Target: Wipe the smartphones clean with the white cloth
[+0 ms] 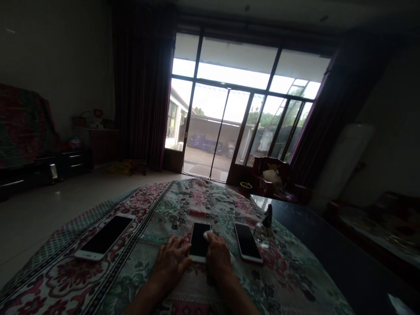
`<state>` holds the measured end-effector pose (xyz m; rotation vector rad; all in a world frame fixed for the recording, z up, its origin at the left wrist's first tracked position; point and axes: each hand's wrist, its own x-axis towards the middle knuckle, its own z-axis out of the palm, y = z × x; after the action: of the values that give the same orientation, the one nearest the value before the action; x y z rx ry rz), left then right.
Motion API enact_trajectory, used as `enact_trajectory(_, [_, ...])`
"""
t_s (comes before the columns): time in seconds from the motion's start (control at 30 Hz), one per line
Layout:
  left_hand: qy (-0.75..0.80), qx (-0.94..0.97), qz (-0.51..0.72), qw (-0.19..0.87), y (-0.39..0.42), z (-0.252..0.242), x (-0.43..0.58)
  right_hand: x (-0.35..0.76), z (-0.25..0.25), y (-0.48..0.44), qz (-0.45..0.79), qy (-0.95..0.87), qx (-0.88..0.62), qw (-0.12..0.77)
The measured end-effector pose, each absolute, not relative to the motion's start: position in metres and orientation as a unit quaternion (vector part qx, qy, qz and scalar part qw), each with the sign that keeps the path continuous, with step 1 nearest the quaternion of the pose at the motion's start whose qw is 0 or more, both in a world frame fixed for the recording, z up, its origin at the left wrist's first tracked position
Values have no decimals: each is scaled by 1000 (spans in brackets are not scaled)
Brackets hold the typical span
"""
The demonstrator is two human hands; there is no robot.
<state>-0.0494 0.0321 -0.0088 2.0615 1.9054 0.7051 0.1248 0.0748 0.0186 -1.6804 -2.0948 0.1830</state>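
Head: right hand [218, 258] seemingly on phone [199, 242]

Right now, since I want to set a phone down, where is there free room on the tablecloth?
The tablecloth is free beyond the three phones, and between the left phone and the left hand. It's crowded at the middle phone, under the right hand and wipe, and around the right phone and glass bottle.
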Motion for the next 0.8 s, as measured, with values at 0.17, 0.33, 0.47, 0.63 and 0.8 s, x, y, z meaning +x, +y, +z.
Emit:
enact_trajectory(0.17, [650,711,235,128,33,-6,-50,132,13,58,57,-777,-585,224])
enact_trajectory(0.33, [650,714,233,112,33,-6,-50,134,7,51,43,-781,-578,234])
enact_trajectory(0.47, [647,717,233,111,32,-4,-50,136,5,48,45,-790,-560,245])
enact_trajectory(0.63, [642,720,237,114,32,-3,-52,139,0,39,43,-801,-526,284])
enact_trajectory(0.8, [638,723,245,101,34,-7,-52,136,-3,30,44,-804,-513,299])
